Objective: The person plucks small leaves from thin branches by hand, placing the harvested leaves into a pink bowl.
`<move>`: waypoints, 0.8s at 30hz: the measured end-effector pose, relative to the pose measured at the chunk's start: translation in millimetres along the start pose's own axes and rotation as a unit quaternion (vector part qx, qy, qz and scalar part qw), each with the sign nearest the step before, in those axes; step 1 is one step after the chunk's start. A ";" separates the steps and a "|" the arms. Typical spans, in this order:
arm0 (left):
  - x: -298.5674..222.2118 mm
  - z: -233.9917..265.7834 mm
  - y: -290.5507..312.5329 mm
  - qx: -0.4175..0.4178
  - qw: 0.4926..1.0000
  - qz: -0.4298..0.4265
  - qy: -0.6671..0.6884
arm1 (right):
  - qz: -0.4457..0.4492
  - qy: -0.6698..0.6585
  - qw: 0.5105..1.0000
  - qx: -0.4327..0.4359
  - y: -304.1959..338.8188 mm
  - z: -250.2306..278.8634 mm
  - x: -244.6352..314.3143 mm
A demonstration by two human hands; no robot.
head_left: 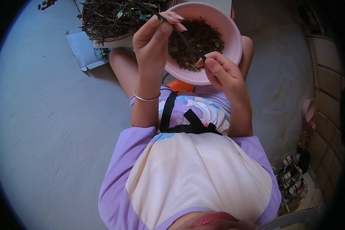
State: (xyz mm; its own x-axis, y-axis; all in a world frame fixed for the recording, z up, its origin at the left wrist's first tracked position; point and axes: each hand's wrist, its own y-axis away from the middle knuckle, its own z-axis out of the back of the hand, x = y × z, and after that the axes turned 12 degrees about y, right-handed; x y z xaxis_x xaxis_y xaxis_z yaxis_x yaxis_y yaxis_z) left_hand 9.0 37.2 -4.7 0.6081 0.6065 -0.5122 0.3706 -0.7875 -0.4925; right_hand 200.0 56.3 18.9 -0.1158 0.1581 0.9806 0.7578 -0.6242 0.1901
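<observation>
Between my two hands runs a thin dark twig, slanting down over a pink basin. My left hand pinches its upper part between thumb and forefinger, with the other fingers extended. My right hand is closed on the lower end, near the basin's front rim. Small brown berries with bits of green leaf cover the bottom of the basin. Beyond my left hand, a wicker basket is heaped with berry-bearing branches.
A white open box lies on the grey floor beside the basket. Something orange shows under the basin, between my legs. Far right, a rack of shoes stands near stacked brown panels.
</observation>
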 end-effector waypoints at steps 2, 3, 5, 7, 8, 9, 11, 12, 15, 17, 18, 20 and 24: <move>1.7 1.5 -0.2 0.005 1.000 -0.007 -0.015 | -0.001 0.003 1.000 -0.007 0.0 0.6 -2.1; 1.8 1.1 0.0 0.001 1.000 -0.006 -0.019 | -0.001 0.005 1.000 -0.010 -0.1 0.8 -3.2; 1.8 -0.7 -0.4 -0.006 1.000 -0.005 -0.024 | 0.004 -0.001 1.000 -0.018 -0.4 0.4 -4.7; 1.1 -2.5 -1.6 -0.007 1.000 0.003 -0.028 | 0.012 -0.012 1.000 -0.026 -0.8 2.1 -7.2; 0.7 -2.8 -1.7 -0.008 0.999 0.007 -0.031 | 0.017 -0.020 0.999 -0.028 -1.3 4.8 -10.0; 1.5 -1.9 -1.8 -0.005 1.000 0.007 -0.026 | 0.023 -0.029 0.999 -0.030 -1.4 6.9 -11.5; 3.7 0.7 -2.4 0.002 1.000 0.005 -0.018 | 0.041 0.003 0.997 -0.062 -1.2 9.0 -10.3; 3.8 0.4 -1.8 -0.004 1.000 0.008 -0.009 | 0.050 0.019 0.996 -0.078 -1.5 9.6 -8.8; 4.4 -1.8 -0.5 -0.015 1.000 0.025 0.010 | 0.053 0.103 0.989 -0.087 -2.4 10.6 3.0; 4.4 -1.2 0.5 -0.016 0.999 0.044 0.011 | 0.050 0.133 0.987 -0.079 -2.5 11.1 13.5; 5.2 -0.7 0.7 -0.003 0.999 0.045 0.011 | 0.049 0.148 0.985 -0.074 -2.5 11.5 17.0; 6.4 1.1 0.9 0.021 0.999 0.046 0.012 | 0.057 0.143 0.988 -0.028 -5.0 18.2 17.7; 6.0 3.2 1.7 0.033 0.996 0.070 0.042 | 0.060 0.113 0.992 0.018 -8.7 20.7 20.6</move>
State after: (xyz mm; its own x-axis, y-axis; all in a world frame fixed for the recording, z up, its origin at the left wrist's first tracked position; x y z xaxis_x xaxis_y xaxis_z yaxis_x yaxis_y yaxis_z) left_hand 11.0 39.9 -10.9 0.7086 0.4781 -0.5190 0.2333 -0.8529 -0.4671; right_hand 204.3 80.8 36.5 -0.1616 -0.0939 0.9824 0.7964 -0.6003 0.0736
